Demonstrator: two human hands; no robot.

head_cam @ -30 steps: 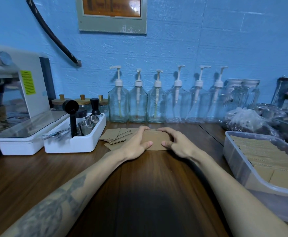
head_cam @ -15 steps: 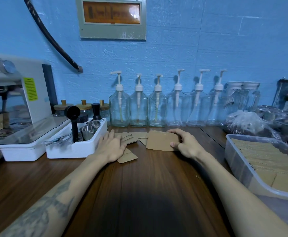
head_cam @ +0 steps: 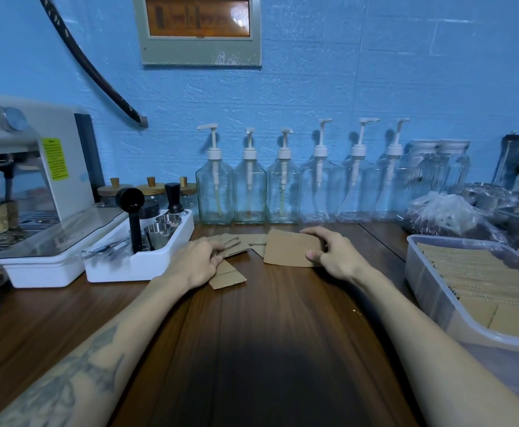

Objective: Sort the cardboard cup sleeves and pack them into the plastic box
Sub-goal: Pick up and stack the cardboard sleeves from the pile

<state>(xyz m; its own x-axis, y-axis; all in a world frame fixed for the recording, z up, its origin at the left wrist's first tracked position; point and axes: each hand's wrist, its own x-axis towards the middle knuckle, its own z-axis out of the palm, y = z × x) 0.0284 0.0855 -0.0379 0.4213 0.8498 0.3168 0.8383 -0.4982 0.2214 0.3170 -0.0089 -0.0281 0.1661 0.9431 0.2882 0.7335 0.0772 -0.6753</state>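
Observation:
A neat stack of brown cardboard cup sleeves lies on the wooden counter, and my right hand grips its right end with the thumb on top. My left hand lies on a scatter of loose sleeves, fingers curled onto them; one more sleeve pokes out under its palm. At the right stands the clear plastic box, with rows of packed sleeves inside.
A white tray of barista tools sits just left of my left hand, beside an espresso machine. Several pump bottles line the blue wall. A plastic bag lies behind the box.
My left hand left the stack and moved left onto the loose sleeves. My right hand kept hold of the stack. The camera tilted slightly.

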